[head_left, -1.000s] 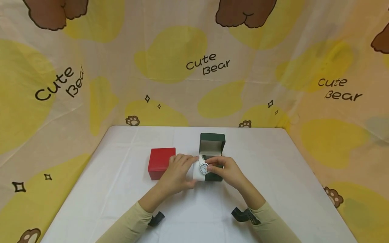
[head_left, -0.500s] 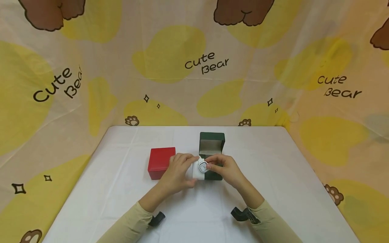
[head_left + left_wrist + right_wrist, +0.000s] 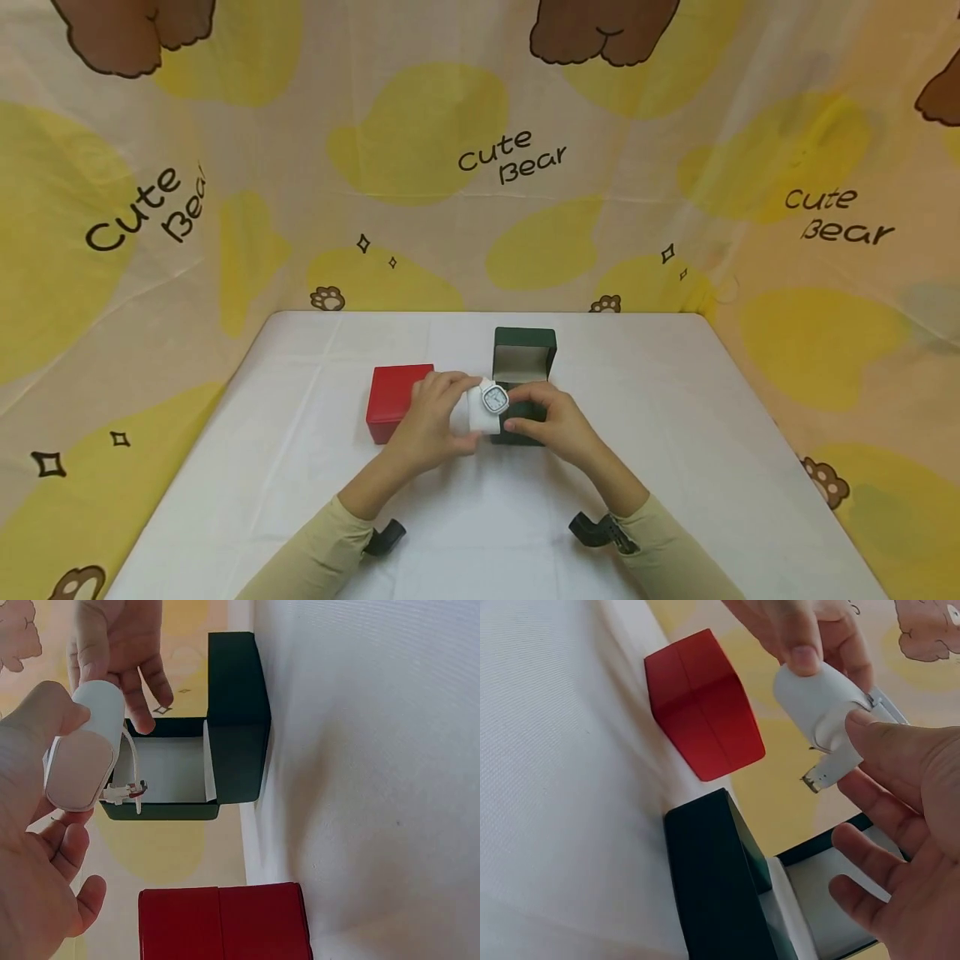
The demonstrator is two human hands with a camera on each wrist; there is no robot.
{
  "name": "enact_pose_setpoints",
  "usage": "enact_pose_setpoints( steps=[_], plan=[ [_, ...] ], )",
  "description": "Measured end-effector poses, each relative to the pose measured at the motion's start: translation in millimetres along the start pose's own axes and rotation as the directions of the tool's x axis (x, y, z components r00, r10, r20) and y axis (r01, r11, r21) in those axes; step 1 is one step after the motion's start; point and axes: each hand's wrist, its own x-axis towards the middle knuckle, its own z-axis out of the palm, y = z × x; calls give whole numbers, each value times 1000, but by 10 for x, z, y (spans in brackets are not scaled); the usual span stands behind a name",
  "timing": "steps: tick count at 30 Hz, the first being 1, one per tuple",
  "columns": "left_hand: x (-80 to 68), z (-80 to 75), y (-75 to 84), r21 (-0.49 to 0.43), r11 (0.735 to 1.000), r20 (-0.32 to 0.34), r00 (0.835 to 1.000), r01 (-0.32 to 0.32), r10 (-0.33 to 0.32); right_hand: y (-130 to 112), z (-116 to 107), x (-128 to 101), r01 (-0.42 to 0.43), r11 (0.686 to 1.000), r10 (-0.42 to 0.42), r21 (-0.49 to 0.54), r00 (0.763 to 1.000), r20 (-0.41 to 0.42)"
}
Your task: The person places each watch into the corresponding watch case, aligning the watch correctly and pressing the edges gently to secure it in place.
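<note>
A white watch (image 3: 494, 399) is strapped round a white pillow (image 3: 480, 414), held above the table in front of an open dark green box (image 3: 525, 358). My left hand (image 3: 441, 412) grips the pillow from the left, thumb and fingers round it. My right hand (image 3: 546, 418) pinches the watch from the right, with one fingertip on the strap (image 3: 832, 763). In the left wrist view the pillow (image 3: 84, 747) hangs over the green box's pale, empty inside (image 3: 169, 769). The strap's loose end sticks out below the pillow (image 3: 817, 697).
A closed red box (image 3: 393, 400) sits on the white table (image 3: 300, 467) just left of my left hand. The green box's lid (image 3: 525, 343) stands upright behind it. A yellow bear-print cloth (image 3: 480, 167) surrounds the table.
Both hands have shifted the pillow and watch slightly left and up, away from the green box's front. The watch face has turned more towards the head camera.
</note>
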Motion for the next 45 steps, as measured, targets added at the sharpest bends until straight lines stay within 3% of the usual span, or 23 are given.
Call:
enact_pose_setpoints(
  steps=[8, 13, 19, 40, 45],
  plan=[
    [11, -32, -9, -21, 1000, -34, 999, 24, -24, 8, 59, -12, 146, 983, -152, -115, 987, -49],
    [9, -36, -11, -21, 999, -47, 998, 33, -34, 45, 98, -3, 264, 943, -285, -204, 955, -82],
    [6, -40, -8, -17, 999, -46, 998, 42, -42, 68, 133, 0, 363, 902, -394, -233, 914, -103],
    [0, -35, -2, 21, 1000, -91, 996, 18, -16, 28, 167, -12, 389, 874, -451, -291, 871, -193],
    [5, -33, -9, 6, 1000, -91, 995, 29, -28, 47, 166, -11, 372, 882, -439, -289, 872, -217]
  ],
)
